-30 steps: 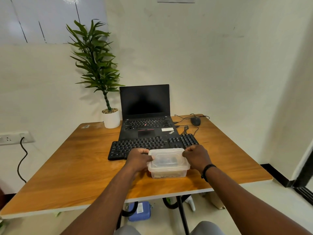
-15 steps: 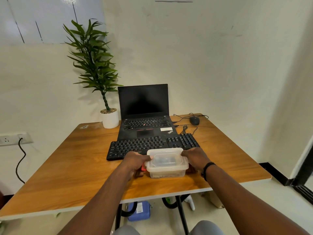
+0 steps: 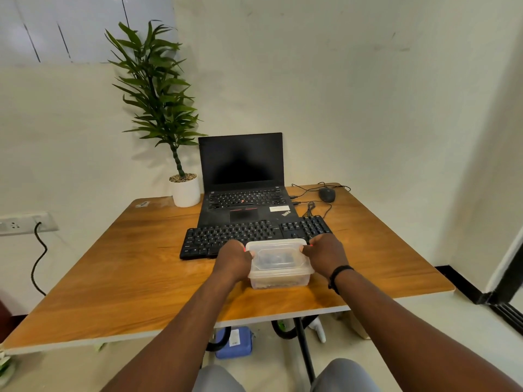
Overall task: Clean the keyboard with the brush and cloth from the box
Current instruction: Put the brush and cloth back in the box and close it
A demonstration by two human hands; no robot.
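Early stage: your left hand [image 3: 234, 260] and right hand [image 3: 325, 254] grip the lidded box [image 3: 278, 264] at its ends, near the keyboard [image 3: 249, 236]. Brush and cloth still inside, cleaning not begun.

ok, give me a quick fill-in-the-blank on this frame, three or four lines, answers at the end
1. Both hands, left hand and right hand, grip the clear plastic ____.
2. The box still has its ____ on.
3. Just behind the box lies the black ____.
4. The potted plant stands to the ____ of the laptop.

Answers: box; lid; keyboard; left
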